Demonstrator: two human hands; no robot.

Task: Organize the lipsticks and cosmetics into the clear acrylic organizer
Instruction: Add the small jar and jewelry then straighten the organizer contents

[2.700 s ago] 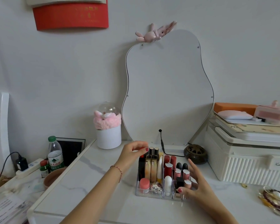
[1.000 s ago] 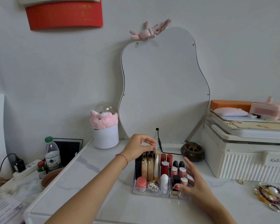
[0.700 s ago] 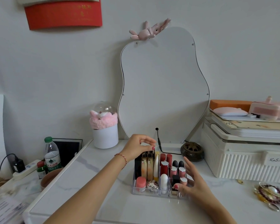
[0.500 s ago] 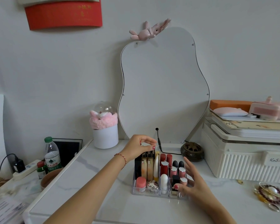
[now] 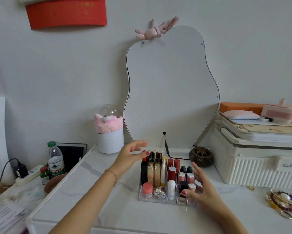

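- Left hand (image 5: pixel 131 155): fingers spread, holding nothing, beside the organizer's (image 5: pixel 146 197) back-left corner.
- Right hand (image 5: pixel 203 190): fingers spread against the organizer's right side.

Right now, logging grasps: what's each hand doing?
Left hand: open, fingers blurred, holding nothing.
Right hand: open, fingers spread against the organizer.

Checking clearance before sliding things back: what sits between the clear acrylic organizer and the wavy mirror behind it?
In the head view, a black cable runs across the white marble tabletop between clear acrylic organizer and wavy mirror.
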